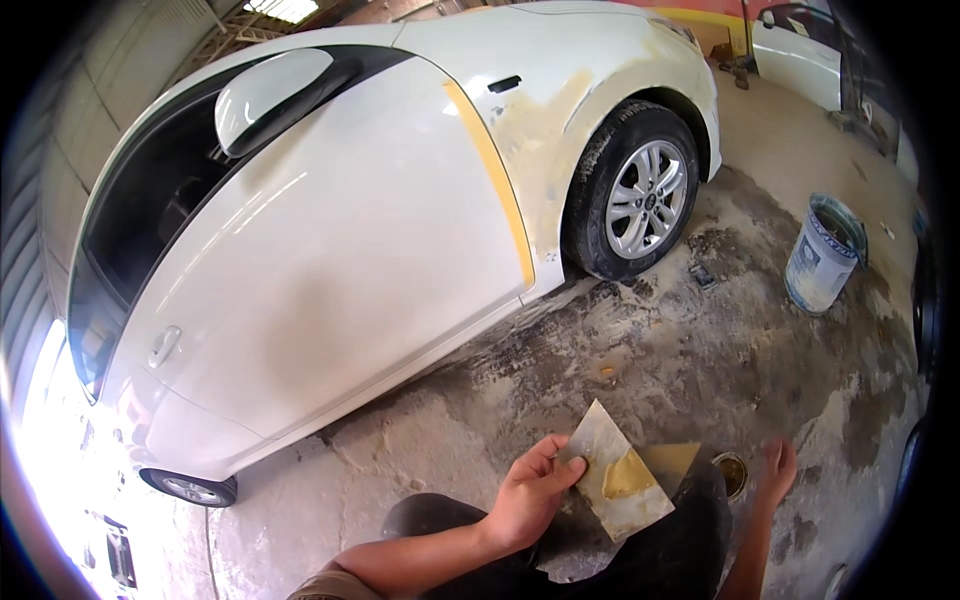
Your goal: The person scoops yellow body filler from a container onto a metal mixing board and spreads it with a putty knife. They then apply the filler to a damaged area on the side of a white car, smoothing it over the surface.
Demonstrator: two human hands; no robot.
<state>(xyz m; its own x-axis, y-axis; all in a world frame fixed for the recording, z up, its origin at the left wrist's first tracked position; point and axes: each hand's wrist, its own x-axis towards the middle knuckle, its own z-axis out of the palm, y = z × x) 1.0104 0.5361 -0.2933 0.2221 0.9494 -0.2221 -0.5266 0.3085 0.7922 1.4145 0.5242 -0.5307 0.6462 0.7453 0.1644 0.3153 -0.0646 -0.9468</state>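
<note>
My left hand (540,480) grips a flat metal plate (610,445) with a lump of yellow paste (627,476) on it. Behind the plate's right side is a thin yellowish sheet (678,460); what holds it is hidden. My right hand (778,470) is at the right of an open round tin (736,478) with yellow-brown contents, its fingers blurred. Ahead stands a white car (330,230) with beige filler patches (545,130) on the front fender and a yellow tape strip (488,180) along the door's front edge.
A white bucket (820,260) stands on the stained concrete floor (420,440) right of the front wheel (640,190). A small dark object (702,275) lies near that wheel. A detached white door (795,55) stands at the back right. My dark-clad knees (425,515) are below.
</note>
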